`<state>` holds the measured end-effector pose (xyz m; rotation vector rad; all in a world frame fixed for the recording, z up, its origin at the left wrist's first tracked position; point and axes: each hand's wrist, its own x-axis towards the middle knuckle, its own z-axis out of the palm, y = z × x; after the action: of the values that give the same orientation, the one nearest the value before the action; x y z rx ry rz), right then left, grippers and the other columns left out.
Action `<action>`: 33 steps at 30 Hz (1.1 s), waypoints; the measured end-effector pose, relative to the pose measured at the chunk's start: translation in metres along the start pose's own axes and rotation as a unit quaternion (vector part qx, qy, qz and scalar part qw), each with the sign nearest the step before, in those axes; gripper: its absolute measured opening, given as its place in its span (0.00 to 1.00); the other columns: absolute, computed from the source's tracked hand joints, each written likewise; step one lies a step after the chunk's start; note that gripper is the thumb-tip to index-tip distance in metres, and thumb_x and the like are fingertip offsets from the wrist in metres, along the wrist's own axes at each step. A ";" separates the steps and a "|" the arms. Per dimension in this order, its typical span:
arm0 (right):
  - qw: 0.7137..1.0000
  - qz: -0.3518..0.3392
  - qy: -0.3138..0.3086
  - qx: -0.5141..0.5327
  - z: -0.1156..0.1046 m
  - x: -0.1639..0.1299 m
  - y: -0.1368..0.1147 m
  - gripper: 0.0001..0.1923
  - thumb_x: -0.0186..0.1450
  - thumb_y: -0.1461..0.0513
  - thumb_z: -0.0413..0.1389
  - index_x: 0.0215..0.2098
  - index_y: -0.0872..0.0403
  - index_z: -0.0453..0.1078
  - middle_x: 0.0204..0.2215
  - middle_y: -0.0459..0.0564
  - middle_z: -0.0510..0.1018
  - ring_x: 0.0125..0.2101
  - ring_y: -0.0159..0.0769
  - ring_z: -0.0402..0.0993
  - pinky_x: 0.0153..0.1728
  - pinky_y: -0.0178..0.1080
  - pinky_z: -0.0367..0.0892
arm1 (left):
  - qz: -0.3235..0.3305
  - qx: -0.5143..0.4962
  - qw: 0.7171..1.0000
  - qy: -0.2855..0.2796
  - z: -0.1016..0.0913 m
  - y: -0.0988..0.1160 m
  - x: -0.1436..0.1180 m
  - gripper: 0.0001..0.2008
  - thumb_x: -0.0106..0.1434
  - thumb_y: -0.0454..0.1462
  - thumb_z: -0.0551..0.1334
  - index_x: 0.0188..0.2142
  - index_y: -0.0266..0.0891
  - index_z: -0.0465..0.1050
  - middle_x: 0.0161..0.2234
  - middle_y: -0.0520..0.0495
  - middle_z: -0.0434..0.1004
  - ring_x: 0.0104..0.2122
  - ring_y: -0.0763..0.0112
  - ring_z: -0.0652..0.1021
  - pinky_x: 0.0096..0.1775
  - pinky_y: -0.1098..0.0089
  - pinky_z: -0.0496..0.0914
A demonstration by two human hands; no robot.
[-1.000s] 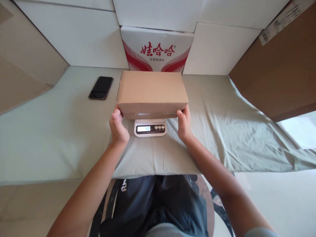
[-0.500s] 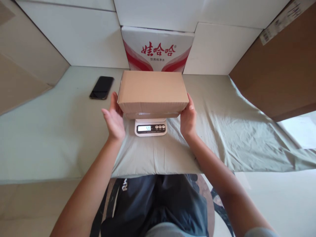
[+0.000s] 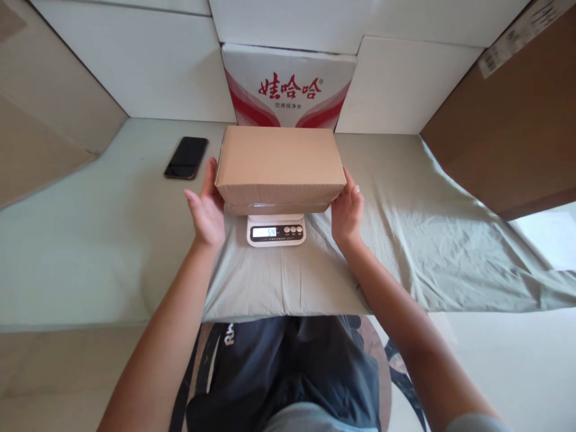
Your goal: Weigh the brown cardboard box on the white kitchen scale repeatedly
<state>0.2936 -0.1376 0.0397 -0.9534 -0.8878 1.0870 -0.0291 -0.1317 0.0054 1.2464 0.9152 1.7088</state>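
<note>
A closed brown cardboard box sits on a small white digital scale, hiding its weighing plate and overhanging its sides. The scale's lit display seems to read 54. My left hand is at the box's left side, palm turned inward, thumb pointing outward, some fingers hidden by the box. My right hand is at the box's right side, fingers against its edge and partly hidden behind it. Between them the two hands steady the box. How much of its weight they carry, I cannot tell.
A black smartphone lies on the pale green cloth, left of the box. Behind stands a white and red carton with Chinese lettering, beside white panels. Large brown cartons flank the table at left and right.
The scale's reading has changed to what looks like 54. The box stays on the scale with both hands at its sides; hands and view have shifted only slightly.
</note>
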 end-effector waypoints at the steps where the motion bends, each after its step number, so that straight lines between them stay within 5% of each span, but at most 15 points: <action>1: 1.000 -0.002 -0.004 -0.002 -0.001 0.000 0.000 0.50 0.70 0.22 0.59 0.76 0.38 0.78 0.90 0.51 0.75 0.97 0.61 0.57 0.99 0.68 0.52 | -0.006 -0.001 1.000 -0.002 0.001 0.001 0.000 0.57 0.67 0.91 0.61 0.80 0.69 0.86 0.91 0.60 0.72 0.98 0.44 0.51 0.94 0.42 0.62; 10: 0.999 -0.012 -0.030 -0.002 0.002 -0.003 -0.002 0.56 0.69 0.20 0.63 0.81 0.41 0.79 0.93 0.52 0.71 0.98 0.64 0.54 0.99 0.69 0.54 | -0.044 0.016 0.998 0.031 0.013 0.015 -0.005 0.65 0.63 0.94 0.55 0.82 0.65 0.85 0.90 0.54 0.73 0.97 0.41 0.57 0.92 0.44 0.65; 22: 0.999 -0.042 -0.022 -0.018 0.003 0.000 0.010 0.49 0.68 0.21 0.65 0.72 0.39 0.84 0.85 0.52 0.83 0.93 0.65 0.67 0.94 0.69 0.67 | -0.027 0.026 0.999 0.029 0.007 0.008 -0.003 0.60 0.67 0.92 0.59 0.79 0.63 0.87 0.89 0.48 0.76 0.96 0.36 0.59 0.90 0.39 0.69; 33: 0.997 -0.061 -0.034 -0.027 -0.001 0.000 0.016 0.49 0.71 0.21 0.62 0.73 0.40 0.84 0.83 0.55 0.83 0.91 0.66 0.68 0.94 0.68 0.66 | -0.017 0.005 0.999 0.050 0.012 0.006 -0.003 0.58 0.66 0.90 0.63 0.73 0.56 0.93 0.82 0.42 0.86 0.93 0.29 0.66 0.87 0.35 0.72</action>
<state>0.2894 -0.1346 0.0248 -0.8990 -1.0219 1.0003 -0.0180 -0.1360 0.0127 1.1546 0.9999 1.7536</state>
